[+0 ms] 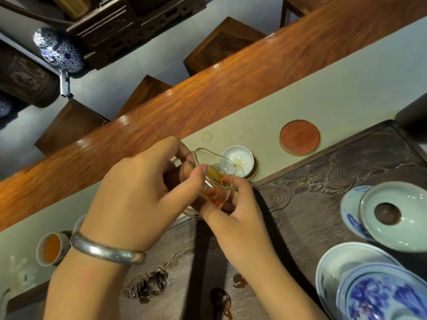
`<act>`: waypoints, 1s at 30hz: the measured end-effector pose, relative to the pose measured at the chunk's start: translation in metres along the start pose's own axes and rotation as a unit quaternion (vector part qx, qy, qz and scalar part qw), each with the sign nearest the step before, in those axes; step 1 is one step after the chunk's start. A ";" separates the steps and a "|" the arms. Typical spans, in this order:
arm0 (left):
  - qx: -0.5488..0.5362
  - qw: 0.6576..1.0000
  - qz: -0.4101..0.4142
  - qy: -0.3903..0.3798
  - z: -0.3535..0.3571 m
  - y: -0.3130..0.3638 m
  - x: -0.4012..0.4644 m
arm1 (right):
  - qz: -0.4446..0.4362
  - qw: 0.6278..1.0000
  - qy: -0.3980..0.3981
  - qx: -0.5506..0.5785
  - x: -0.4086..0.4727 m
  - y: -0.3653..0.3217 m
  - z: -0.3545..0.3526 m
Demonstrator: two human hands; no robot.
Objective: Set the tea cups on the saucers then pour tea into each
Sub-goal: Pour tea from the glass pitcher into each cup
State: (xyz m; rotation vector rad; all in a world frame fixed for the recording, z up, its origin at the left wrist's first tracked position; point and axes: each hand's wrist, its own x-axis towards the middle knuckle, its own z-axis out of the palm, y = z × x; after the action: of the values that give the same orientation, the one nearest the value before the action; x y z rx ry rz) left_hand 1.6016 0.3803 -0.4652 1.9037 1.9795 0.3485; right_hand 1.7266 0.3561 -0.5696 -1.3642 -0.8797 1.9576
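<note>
Both hands hold a clear glass pitcher point(216, 181) with amber tea in it, tilted so its spout is over a white tea cup point(242, 159). That cup sits on a round saucer point(255, 168) and holds a little tea at the bottom. My left hand point(141, 188), with a silver bangle at the wrist, grips the pitcher's near side. My right hand point(233, 206) supports it from below. A second cup point(51, 248), filled with orange tea, stands at the far left. An empty red wooden saucer point(300, 137) with a gold rim lies to the right of the white cup.
A dark carved tea tray point(323, 172) fills the near side. On its right stand a celadon lid point(399, 215), blue-and-white plates point(351, 215) and bowls point(381, 296). A dark vessel point(413, 121) sits at the right edge. Beyond the beige runner point(323, 93) runs the wooden table edge, with stools behind.
</note>
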 end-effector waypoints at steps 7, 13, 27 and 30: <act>0.015 1.000 0.008 0.002 -0.003 0.004 0.007 | 0.002 1.000 0.003 0.003 0.001 -0.006 0.002; 0.019 1.000 0.009 -0.004 -0.003 0.006 0.012 | 0.005 1.000 0.009 0.015 0.002 -0.007 0.005; 0.053 0.998 0.034 -0.018 -0.007 0.006 0.020 | 0.005 1.000 0.010 0.023 0.004 -0.008 0.007; 0.055 0.998 0.037 -0.017 -0.008 0.006 0.020 | 0.010 0.999 0.008 0.031 0.004 -0.010 0.008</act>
State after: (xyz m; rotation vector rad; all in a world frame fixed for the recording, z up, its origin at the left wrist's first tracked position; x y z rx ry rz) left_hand 1.6034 0.4017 -0.4567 2.0401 1.9479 0.2301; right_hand 1.7190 0.3637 -0.5613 -1.3558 -0.7948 1.9700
